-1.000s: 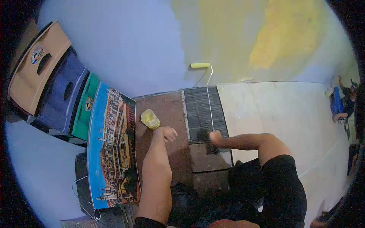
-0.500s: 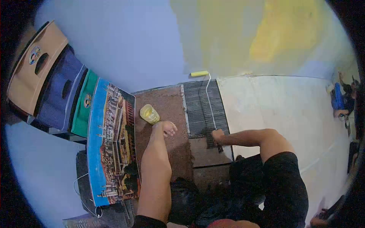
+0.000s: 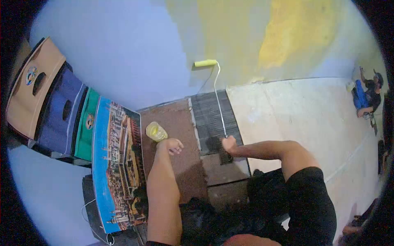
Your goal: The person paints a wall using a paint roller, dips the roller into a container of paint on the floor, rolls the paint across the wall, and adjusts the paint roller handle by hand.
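My right hand (image 3: 230, 146) is closed around the handle of a paint roller (image 3: 205, 63) with a long bent wire frame. Its yellow sleeve lies at the wall (image 3: 230, 37), near the left border of the yellow-painted patch. My left hand (image 3: 172, 145) hangs with loosely bent fingers and appears to hold nothing. Just beyond its wrist stands a clear plastic container (image 3: 156, 131) with yellow paint inside, on the brown mat (image 3: 182, 164).
To the left are stacked tan, blue and green drawers (image 3: 37, 94) and a leaning city picture panel (image 3: 119, 164). Dark ribbed matting (image 3: 211, 119) lies below the roller, with pale flooring (image 3: 283, 110) to its right. Another person (image 3: 371, 96) is at far right.
The roller sleeve has moved up the wall, with my right hand still on its handle. The view has shifted slightly; my left hand stays beside the paint container.
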Demonstrator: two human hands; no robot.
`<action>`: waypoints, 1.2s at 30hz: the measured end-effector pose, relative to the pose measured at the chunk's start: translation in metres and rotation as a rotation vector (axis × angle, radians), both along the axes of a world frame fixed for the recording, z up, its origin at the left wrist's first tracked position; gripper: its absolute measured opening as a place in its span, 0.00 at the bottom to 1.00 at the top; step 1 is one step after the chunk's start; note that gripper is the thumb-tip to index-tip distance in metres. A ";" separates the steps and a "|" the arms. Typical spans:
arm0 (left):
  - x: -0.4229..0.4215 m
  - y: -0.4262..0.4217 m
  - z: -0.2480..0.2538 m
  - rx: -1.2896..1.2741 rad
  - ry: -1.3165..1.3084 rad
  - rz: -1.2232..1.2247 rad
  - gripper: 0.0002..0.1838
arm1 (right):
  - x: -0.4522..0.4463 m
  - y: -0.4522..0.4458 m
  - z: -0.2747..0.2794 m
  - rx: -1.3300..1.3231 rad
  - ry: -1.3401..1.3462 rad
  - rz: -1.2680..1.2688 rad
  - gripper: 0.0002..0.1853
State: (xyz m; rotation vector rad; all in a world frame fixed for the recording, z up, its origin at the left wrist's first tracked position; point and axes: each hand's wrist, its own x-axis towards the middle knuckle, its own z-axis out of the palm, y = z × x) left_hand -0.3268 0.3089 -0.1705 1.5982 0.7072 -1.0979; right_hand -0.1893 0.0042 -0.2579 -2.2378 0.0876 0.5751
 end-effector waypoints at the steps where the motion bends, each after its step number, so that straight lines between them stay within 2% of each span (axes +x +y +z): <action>1: 0.002 0.003 -0.003 -0.034 0.009 0.005 0.18 | 0.005 0.010 0.001 -0.005 -0.080 -0.016 0.24; 2: 0.002 0.007 -0.018 0.012 -0.034 -0.046 0.18 | -0.007 0.011 0.098 0.077 0.015 0.057 0.25; 5: 0.004 0.008 -0.020 -0.015 -0.080 -0.129 0.20 | 0.028 0.035 0.093 0.002 -0.222 0.096 0.25; 6: 0.007 0.002 -0.014 0.055 -0.017 -0.080 0.21 | 0.032 0.041 0.134 0.040 -0.118 0.086 0.26; 9: 0.003 -0.013 0.010 0.096 -0.001 -0.011 0.20 | 0.097 0.066 0.128 0.126 -0.229 0.225 0.23; 10: 0.002 -0.009 0.002 0.052 -0.015 -0.090 0.19 | 0.112 0.074 0.151 0.194 -0.214 0.296 0.21; 11: 0.002 -0.007 -0.003 0.072 -0.004 -0.070 0.19 | 0.130 0.081 0.176 0.261 -0.197 0.364 0.19; 13: -0.002 -0.004 -0.010 0.109 0.020 -0.029 0.19 | 0.148 0.083 0.266 0.225 -0.370 0.320 0.15; 15: -0.012 0.000 -0.015 0.078 0.038 -0.031 0.21 | 0.175 0.077 0.344 0.436 -0.427 0.295 0.11; 16: -0.013 -0.001 -0.009 0.067 0.066 -0.027 0.22 | 0.186 0.073 0.385 0.425 -0.456 0.226 0.17; 17: -0.014 0.001 -0.006 0.057 0.093 -0.025 0.22 | 0.196 0.065 0.422 0.367 -0.533 0.270 0.15; 19: -0.019 0.025 -0.046 -0.026 0.062 -0.172 0.23 | 0.192 0.049 0.501 0.227 -0.753 0.257 0.16; 20: -0.023 0.039 -0.069 -0.075 0.012 -0.267 0.23 | 0.192 0.040 0.529 0.296 -0.836 0.276 0.18; 22: -0.025 0.010 0.005 -0.036 0.083 -0.030 0.23 | 0.191 0.024 0.585 0.420 -0.945 0.344 0.22; 23: -0.031 0.003 0.011 -0.020 0.079 -0.016 0.23 | 0.191 0.016 0.608 0.474 -0.965 0.389 0.24; 25: -0.038 -0.004 0.011 -0.009 0.052 -0.032 0.23 | 0.196 0.006 0.651 0.524 -0.961 0.520 0.19; 26: -0.040 -0.007 0.011 -0.008 0.041 -0.042 0.23 | 0.170 0.006 0.671 0.363 -1.088 0.458 0.16; 30: -0.040 -0.016 0.017 -0.002 -0.007 -0.066 0.22 | 0.174 0.025 0.720 0.409 -1.304 0.499 0.18; 33: -0.038 -0.020 0.024 0.005 -0.023 -0.084 0.22 | 0.121 0.042 0.765 0.374 -1.232 0.406 0.18; 36: -0.035 -0.023 0.030 0.004 -0.036 -0.099 0.22 | 0.085 0.063 0.807 0.282 -1.344 0.356 0.17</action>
